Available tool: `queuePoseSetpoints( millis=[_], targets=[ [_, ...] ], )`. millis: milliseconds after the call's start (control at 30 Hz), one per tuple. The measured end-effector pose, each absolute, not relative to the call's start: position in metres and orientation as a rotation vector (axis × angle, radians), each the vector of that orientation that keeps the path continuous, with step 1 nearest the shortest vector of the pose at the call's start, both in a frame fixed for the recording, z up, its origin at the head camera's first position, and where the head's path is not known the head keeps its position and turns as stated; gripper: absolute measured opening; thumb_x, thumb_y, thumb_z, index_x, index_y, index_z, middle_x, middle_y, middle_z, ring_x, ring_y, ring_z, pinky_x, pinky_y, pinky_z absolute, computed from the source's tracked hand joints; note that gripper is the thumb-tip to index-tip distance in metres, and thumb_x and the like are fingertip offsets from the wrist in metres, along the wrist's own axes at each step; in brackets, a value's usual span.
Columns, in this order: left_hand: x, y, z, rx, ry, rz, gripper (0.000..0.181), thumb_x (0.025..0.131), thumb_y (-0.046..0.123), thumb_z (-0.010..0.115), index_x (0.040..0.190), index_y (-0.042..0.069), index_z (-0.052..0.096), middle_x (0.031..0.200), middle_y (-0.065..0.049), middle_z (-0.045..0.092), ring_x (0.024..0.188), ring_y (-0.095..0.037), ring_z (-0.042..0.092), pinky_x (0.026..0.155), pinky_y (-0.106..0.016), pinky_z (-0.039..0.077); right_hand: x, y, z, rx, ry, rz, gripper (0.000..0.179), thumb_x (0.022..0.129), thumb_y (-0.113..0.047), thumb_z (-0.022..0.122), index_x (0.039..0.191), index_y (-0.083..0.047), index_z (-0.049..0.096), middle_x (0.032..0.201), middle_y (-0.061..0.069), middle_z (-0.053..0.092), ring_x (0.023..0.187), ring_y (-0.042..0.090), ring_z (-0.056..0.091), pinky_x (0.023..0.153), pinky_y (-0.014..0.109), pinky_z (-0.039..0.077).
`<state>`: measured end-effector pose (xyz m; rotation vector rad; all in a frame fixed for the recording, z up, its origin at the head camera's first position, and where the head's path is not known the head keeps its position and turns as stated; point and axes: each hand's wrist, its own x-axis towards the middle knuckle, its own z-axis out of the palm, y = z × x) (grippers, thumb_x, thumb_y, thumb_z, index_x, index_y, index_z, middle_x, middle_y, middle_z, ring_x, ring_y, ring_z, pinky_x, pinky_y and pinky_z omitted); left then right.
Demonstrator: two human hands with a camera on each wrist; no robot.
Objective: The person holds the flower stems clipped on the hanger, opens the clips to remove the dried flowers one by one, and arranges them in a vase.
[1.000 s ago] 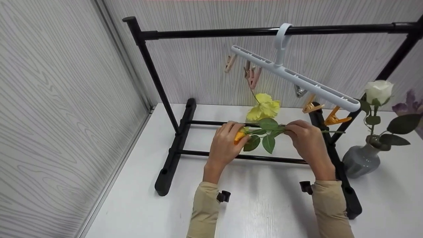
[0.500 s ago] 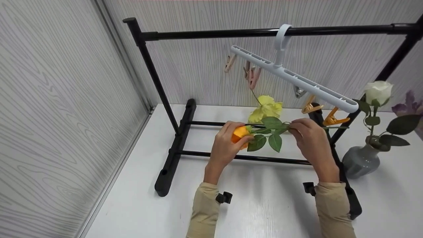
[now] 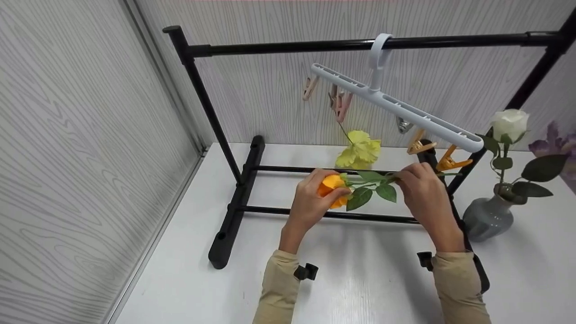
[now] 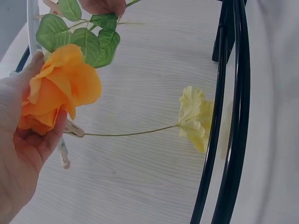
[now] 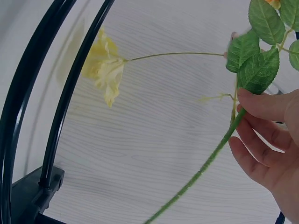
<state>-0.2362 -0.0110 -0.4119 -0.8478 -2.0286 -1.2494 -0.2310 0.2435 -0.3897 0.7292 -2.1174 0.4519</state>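
An orange artificial rose (image 3: 334,189) lies sideways between both hands, above the rack's lower bars. My left hand (image 3: 309,198) grips its bloom, thumb in front and fingers behind. In the left wrist view the orange petals (image 4: 65,86) fill the space between thumb and fingers. My right hand (image 3: 425,198) pinches the green stem beside the leaves; the right wrist view shows the bare stem (image 5: 201,170) running down past the fingers. Beyond the hands a yellow flower (image 3: 359,150) hangs head down from a pink clothespin (image 3: 343,107).
A light grey hanger (image 3: 396,105) hooks over the black rack's top bar (image 3: 288,47). Orange clips (image 3: 451,160) hang at its right end, close above the right hand. Right of the rack stands a grey vase (image 3: 488,218) with a white rose (image 3: 510,125); a purple flower (image 3: 553,141) is behind.
The rose has shifted slightly right with both hands, and more of its orange bloom shows from behind the left fingers. Both hands keep their hold; the view has shifted slightly.
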Motion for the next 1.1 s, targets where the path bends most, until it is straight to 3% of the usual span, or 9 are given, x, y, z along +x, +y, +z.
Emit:
queuePoseSetpoints(
  millis=[233,500,667,1100],
  targets=[
    [-0.235,-0.01,-0.411,-0.887,-1.948,-1.357,0.044,0.083,0.027,0.076,0.116,0.004,0.059,0.101,-0.006,0.064,0.079,-0.013,0.059,0.068,-0.023,0.052,-0.224,0.245,-0.382,0.732,-2.077,0.49,0.015,0.076,0.014,0.072,0.086,0.005,0.068,0.084,0.015,0.061,0.074,0.031,0.056,0.065,0.042,0.049],
    [-0.237,-0.011,-0.411,-0.819,-1.929,-1.447,0.037,0.086,0.01,0.072,0.118,0.002,0.057,0.101,-0.008,0.064,0.083,-0.018,0.059,0.07,-0.03,0.052,-0.212,0.257,-0.373,0.651,-2.089,0.477,0.014,0.078,0.013,0.071,0.088,0.004,0.07,0.086,0.015,0.063,0.076,0.034,0.058,0.069,0.047,0.049],
    [-0.239,-0.011,-0.411,-0.754,-1.929,-1.475,0.026,0.09,0.003,0.065,0.114,-0.001,0.059,0.094,-0.01,0.065,0.082,-0.02,0.061,0.071,-0.031,0.053,-0.204,0.266,-0.367,0.589,-2.093,0.52,0.017,0.077,0.016,0.069,0.089,0.004,0.071,0.085,0.019,0.065,0.079,0.037,0.056,0.071,0.049,0.047],
    [-0.245,-0.013,-0.415,-0.792,-1.894,-1.439,0.01,0.097,0.011,0.057,0.099,0.006,0.065,0.082,-0.001,0.068,0.069,-0.012,0.063,0.063,-0.025,0.052,-0.191,0.275,-0.351,0.495,-2.01,0.517,0.015,0.074,0.012,0.075,0.086,0.008,0.068,0.085,0.022,0.064,0.078,0.037,0.056,0.067,0.045,0.044]
  ],
)
